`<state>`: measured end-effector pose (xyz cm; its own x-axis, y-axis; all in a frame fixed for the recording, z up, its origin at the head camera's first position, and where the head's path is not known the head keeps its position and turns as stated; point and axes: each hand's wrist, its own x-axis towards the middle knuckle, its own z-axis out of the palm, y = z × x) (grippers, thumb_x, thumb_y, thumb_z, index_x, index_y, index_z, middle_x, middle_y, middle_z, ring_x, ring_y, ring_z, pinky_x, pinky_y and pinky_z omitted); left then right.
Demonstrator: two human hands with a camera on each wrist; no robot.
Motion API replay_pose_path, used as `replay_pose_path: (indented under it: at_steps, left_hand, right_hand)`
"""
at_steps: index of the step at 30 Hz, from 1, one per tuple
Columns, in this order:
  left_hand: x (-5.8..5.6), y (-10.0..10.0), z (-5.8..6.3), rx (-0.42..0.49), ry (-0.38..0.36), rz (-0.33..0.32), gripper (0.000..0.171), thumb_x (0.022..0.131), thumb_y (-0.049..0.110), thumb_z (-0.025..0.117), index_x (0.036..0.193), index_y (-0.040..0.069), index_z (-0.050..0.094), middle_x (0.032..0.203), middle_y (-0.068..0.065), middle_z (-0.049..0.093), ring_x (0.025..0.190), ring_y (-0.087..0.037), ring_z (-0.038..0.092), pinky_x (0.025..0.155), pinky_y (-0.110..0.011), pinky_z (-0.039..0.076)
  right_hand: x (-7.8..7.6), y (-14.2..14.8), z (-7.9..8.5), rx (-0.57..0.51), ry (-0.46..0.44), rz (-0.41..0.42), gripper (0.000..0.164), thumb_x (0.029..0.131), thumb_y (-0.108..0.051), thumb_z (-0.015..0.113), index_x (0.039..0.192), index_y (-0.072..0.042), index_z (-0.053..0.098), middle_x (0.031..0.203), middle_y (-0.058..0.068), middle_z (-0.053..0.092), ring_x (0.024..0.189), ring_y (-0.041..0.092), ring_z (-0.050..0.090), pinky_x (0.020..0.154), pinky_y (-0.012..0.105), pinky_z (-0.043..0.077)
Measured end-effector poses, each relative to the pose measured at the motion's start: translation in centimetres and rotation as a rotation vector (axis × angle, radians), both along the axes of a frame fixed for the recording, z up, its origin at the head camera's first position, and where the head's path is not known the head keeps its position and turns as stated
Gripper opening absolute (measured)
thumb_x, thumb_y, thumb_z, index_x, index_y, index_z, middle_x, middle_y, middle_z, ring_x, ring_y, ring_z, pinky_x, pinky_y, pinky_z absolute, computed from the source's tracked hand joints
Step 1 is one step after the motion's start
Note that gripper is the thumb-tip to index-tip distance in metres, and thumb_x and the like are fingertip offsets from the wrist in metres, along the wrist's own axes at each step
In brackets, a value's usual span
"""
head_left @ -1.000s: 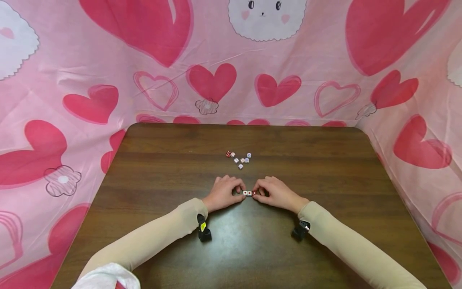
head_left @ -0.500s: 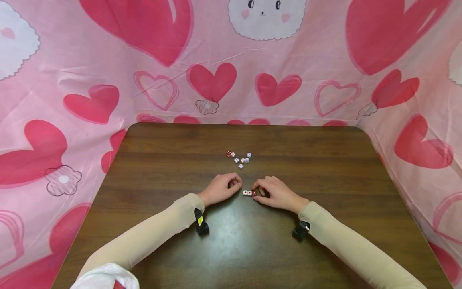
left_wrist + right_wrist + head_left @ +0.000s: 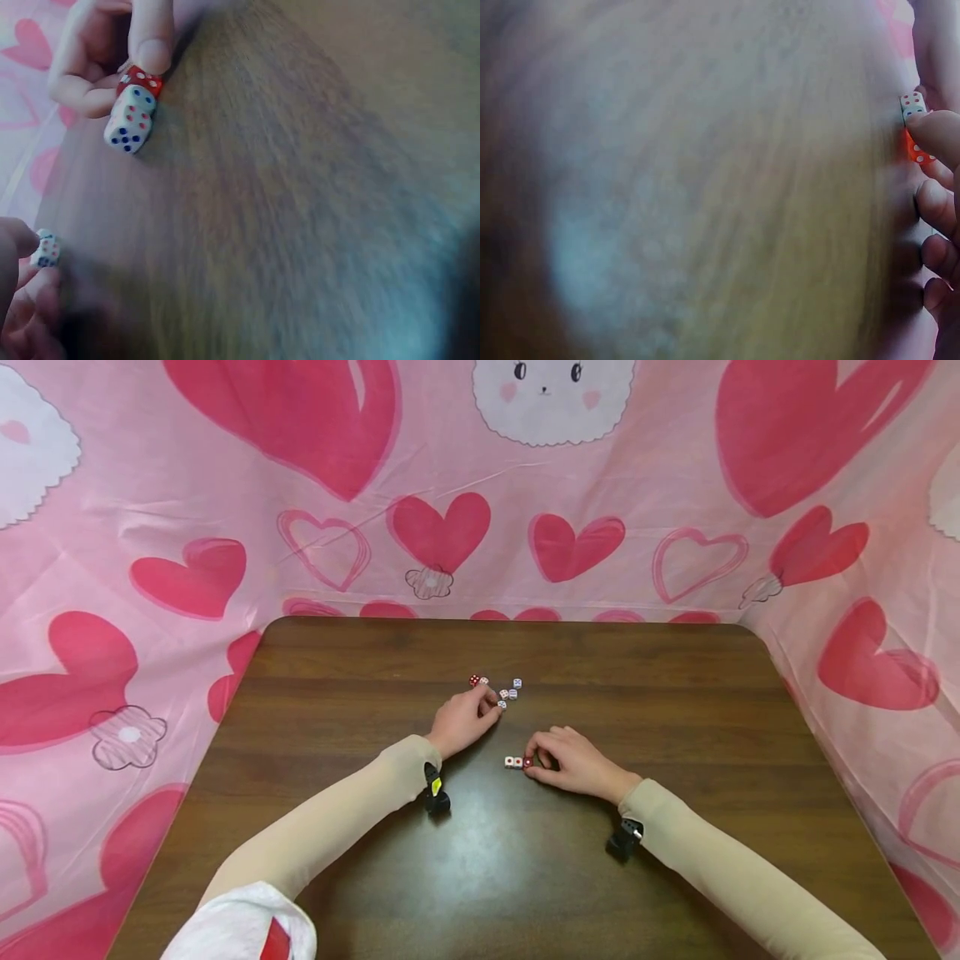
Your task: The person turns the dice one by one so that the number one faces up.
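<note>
Three cubic dice (image 3: 518, 762) form a row on glossy, wood-grained tabletop (image 3: 645, 693).

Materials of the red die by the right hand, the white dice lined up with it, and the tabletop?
Red die: likely translucent plastic; bright orange-red glow in the right wrist view.
White dice: probably opaque plastic; smooth faces, rounded corners.
Tabletop: wood or wood-look laminate, can't tell; brown grain, satin sheen.

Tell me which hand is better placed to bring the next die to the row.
Likely the left hand: it is at a white die by the loose dice, while the right hand grips the red die ending the row.
</note>
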<state>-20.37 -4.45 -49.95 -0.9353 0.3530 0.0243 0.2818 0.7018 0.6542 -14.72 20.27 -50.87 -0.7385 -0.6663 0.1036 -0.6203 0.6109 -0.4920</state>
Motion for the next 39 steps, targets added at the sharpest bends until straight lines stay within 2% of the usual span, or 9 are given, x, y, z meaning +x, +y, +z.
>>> replay_pose_path:
  at_steps: [4, 11, 15, 21, 28, 34, 39]
  left_hand:
    - [-0.2, 0.7, -0.1, -0.055, 0.006, 0.025, 0.024, 0.102, 0.038, 0.066, 0.115, 0.019, 0.064, 0.083, 0.008, 0.069, 0.070, -0.011, 0.063, 0.062, -0.035, 0.047]
    - [-0.4, 0.8, 0.1, -0.066, -0.006, 0.005, 0.013, 0.102, 0.032, 0.068, 0.109, 0.021, 0.067, 0.080, 0.008, 0.067, 0.067, -0.010, 0.061, 0.060, -0.033, 0.044]
    - [-0.4, 0.5, 0.2, -0.056, -0.026, -0.012, 0.018, 0.098, 0.031, 0.073, 0.111, 0.020, 0.066, 0.083, 0.010, 0.068, 0.070, -0.008, 0.062, 0.063, -0.033, 0.045]
    - [-0.2, 0.4, 0.2, -0.034, -0.039, 0.000, 0.018, 0.102, 0.034, 0.067, 0.112, 0.019, 0.067, 0.083, 0.008, 0.068, 0.071, -0.010, 0.062, 0.064, -0.034, 0.045]
    - [-0.1, 0.1, 0.1, 0.002, -0.064, 0.005, 0.020, 0.096, 0.026, 0.076, 0.109, 0.016, 0.066, 0.083, 0.005, 0.069, 0.071, -0.011, 0.062, 0.065, -0.033, 0.046]
    - [-0.2, 0.0, 0.2, 0.024, -0.066, 0.001, 0.017, 0.099, 0.028, 0.072, 0.110, 0.015, 0.067, 0.081, 0.003, 0.068, 0.070, -0.012, 0.061, 0.065, -0.032, 0.045]
    - [-0.3, -0.4, 0.2, 0.059, -0.068, -0.015, 0.019, 0.095, 0.020, 0.076, 0.109, 0.011, 0.065, 0.078, 0.001, 0.068, 0.068, -0.012, 0.060, 0.066, -0.032, 0.046]
  right_hand:
    - [-0.1, 0.0, -0.2, 0.005, 0.006, 0.002, 0.018, 0.093, -0.033, 0.078, 0.102, -0.025, 0.065, 0.074, -0.019, 0.047, 0.073, 0.005, 0.041, 0.076, 0.030, 0.036]
    - [-0.1, 0.0, -0.1, 0.007, 0.010, 0.006, 0.017, 0.094, -0.034, 0.077, 0.102, -0.025, 0.065, 0.074, -0.018, 0.047, 0.073, 0.006, 0.042, 0.076, 0.031, 0.036]
    - [-0.2, 0.0, 0.0, 0.004, 0.022, 0.003, 0.018, 0.093, -0.033, 0.078, 0.102, -0.024, 0.065, 0.074, -0.018, 0.047, 0.073, 0.006, 0.042, 0.077, 0.032, 0.037]
    - [-0.2, -0.1, 0.1, 0.005, 0.012, 0.005, 0.017, 0.093, -0.033, 0.078, 0.101, -0.024, 0.065, 0.073, -0.018, 0.047, 0.073, 0.006, 0.042, 0.078, 0.032, 0.037]
    - [-0.1, 0.0, -0.1, 0.013, -0.003, 0.005, 0.016, 0.094, -0.034, 0.077, 0.102, -0.025, 0.065, 0.073, -0.018, 0.047, 0.072, 0.005, 0.042, 0.076, 0.031, 0.036]
    - [0.1, 0.0, 0.0, 0.014, -0.025, 0.000, 0.016, 0.095, -0.033, 0.077, 0.102, -0.024, 0.065, 0.074, -0.017, 0.048, 0.073, 0.006, 0.042, 0.077, 0.031, 0.036]
    - [0.0, -0.1, 0.1, 0.004, -0.018, -0.003, 0.017, 0.094, -0.033, 0.077, 0.102, -0.024, 0.066, 0.073, -0.017, 0.048, 0.073, 0.007, 0.042, 0.077, 0.031, 0.036]
